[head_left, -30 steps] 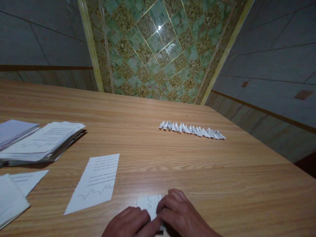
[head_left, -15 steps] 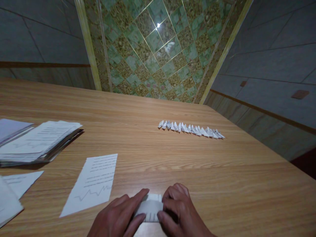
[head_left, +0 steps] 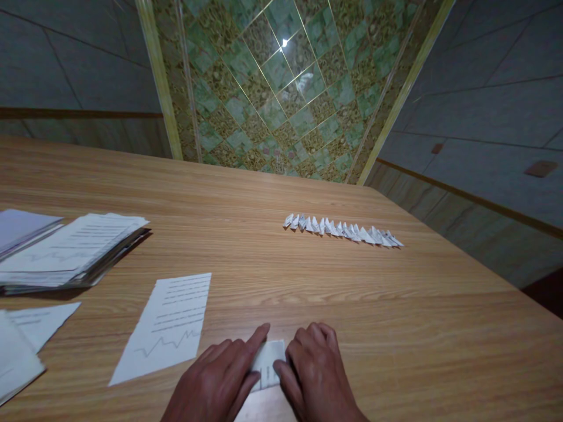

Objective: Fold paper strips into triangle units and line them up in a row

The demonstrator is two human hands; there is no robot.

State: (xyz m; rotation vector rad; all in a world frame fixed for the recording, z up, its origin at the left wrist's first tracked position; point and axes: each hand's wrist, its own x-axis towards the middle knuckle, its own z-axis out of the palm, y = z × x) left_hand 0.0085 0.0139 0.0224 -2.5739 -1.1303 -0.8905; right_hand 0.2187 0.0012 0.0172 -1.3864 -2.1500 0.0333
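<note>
A small folded piece of white printed paper (head_left: pixel 270 358) lies on the table between my hands, close to the front edge of the view. My left hand (head_left: pixel 215 381) covers its left side, the index finger stretched along it and the thumb at its lower left corner. My right hand (head_left: pixel 314 366) is curled at the right side, its thumb pressing the paper's right edge. Parts of the paper are hidden under the fingers. Left of my hands rests a flat printed sheet (head_left: pixel 169 319) with lines of text and a zigzag line.
A stack of papers (head_left: pixel 83 243) sits at the left, with loose torn sheets (head_left: pixel 17 357) in front of it. Across the wooden table (head_left: pixel 246 258), a row of small folded paper pieces (head_left: pixel 343 230) stands at the far right. Tiled walls rise beyond the table.
The paper now lies flatter, its raised fold pressed down. My left index finger has stretched forward, and my right fingers have shifted slightly along the paper's right edge.
</note>
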